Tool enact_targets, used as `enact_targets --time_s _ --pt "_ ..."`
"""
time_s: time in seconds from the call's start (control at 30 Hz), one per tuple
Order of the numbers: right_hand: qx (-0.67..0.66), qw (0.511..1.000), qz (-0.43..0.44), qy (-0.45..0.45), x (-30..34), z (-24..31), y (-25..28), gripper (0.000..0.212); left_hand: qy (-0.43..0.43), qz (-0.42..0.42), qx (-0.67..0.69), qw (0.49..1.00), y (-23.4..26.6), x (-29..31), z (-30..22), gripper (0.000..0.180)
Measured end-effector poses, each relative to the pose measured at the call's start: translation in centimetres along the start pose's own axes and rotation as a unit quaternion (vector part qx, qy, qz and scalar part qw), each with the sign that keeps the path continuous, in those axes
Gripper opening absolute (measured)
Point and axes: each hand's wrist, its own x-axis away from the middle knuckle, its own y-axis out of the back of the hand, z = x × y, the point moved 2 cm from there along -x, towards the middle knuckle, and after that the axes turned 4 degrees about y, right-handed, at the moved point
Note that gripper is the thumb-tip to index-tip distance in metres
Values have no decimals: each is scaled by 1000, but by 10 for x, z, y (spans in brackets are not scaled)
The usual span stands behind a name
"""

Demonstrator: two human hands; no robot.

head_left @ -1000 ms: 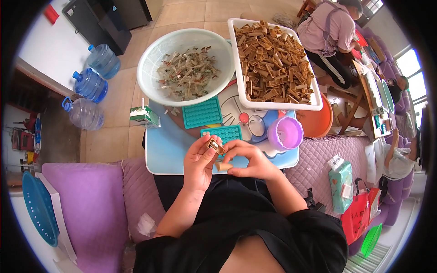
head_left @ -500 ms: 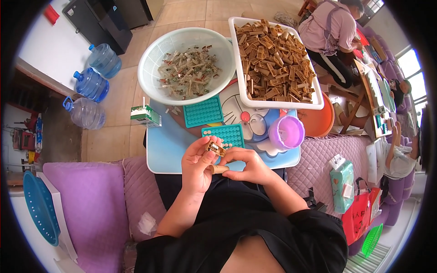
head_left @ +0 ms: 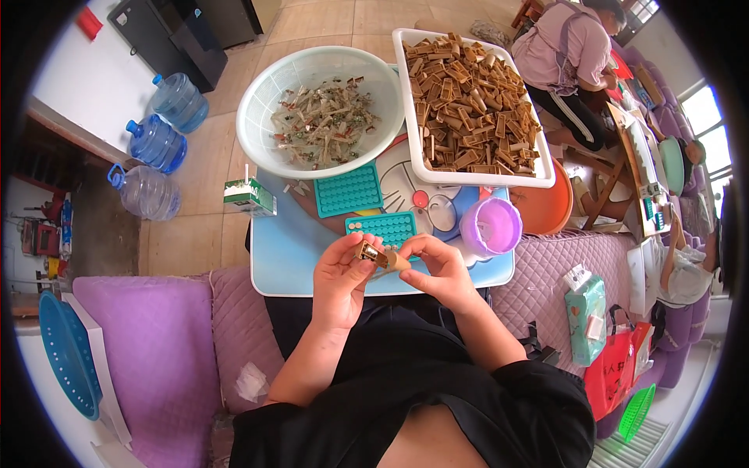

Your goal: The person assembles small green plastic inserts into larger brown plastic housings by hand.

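We see a small brown metal-tipped part [head_left: 373, 254] pinched between our left hand [head_left: 341, 274] and right hand [head_left: 437, 269], fingers closed on it, above the blue table's [head_left: 289, 257] near edge, beside teal trays [head_left: 382, 228] and a purple cup [head_left: 491, 227]

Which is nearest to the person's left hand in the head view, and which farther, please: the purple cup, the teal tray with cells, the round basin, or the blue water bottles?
From the left hand:
1. Teal tray with cells, just ahead on the small table.
2. Purple cup, to the right on the table.
3. Round basin, farther ahead, slightly left.
4. Blue water bottles, far left on the floor.
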Motion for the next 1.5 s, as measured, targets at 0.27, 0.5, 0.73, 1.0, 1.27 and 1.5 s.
enact_targets --time_s 0.27,0.5,0.73,1.0,1.27,1.5 --pt "194 975 -54 90 -8 5 -17 22 2 3 -33 999 -1 1 4 36" --pt "216 969 -68 95 -5 4 -17 22 1 3 -19 1000 1 2 10 36" --pt "190 977 -52 77 -1 3 -16 24 3 30 -17 999 1 3 11 36" --pt "268 957 -46 100 -5 6 -21 25 -43 10 -148 988 -8 4 13 35" --pt "299 946 -9 128 3 -3 -18 25 -88 71 -295 949 -19 6 11 44" --pt "374 905 73 191 -2 9 -11 33 -75 32 -342 936 -12 8 -1 28"
